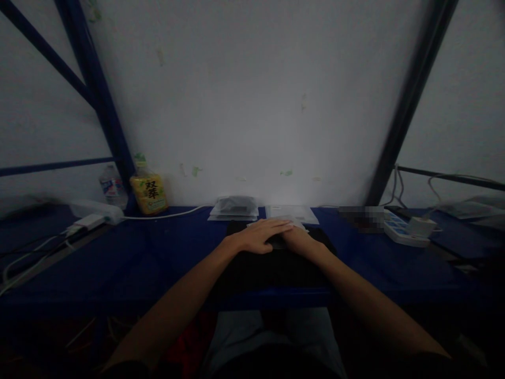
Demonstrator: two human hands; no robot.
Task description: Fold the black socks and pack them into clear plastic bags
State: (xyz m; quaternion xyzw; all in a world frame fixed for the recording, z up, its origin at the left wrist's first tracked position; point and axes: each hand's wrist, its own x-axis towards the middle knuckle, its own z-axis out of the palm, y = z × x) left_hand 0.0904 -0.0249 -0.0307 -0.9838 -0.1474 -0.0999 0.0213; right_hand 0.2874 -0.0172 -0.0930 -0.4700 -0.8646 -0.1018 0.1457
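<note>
My left hand [260,234] lies flat with its fingers stretched out to the right, over a black mat [272,268] on the blue table [158,258]. My right hand [298,238] sits just beside and partly under it; its fingers are hidden. A dark small thing lies between the hands, too dim to name. Clear plastic bags [235,207] and a flat white packet [292,212] lie just beyond the hands by the wall.
A yellow drink bottle [149,190] and a clear water bottle [112,187] stand at the back left by a blue frame post [98,89]. A white cable [173,213] runs along the wall. A white power strip [406,230] sits at the right.
</note>
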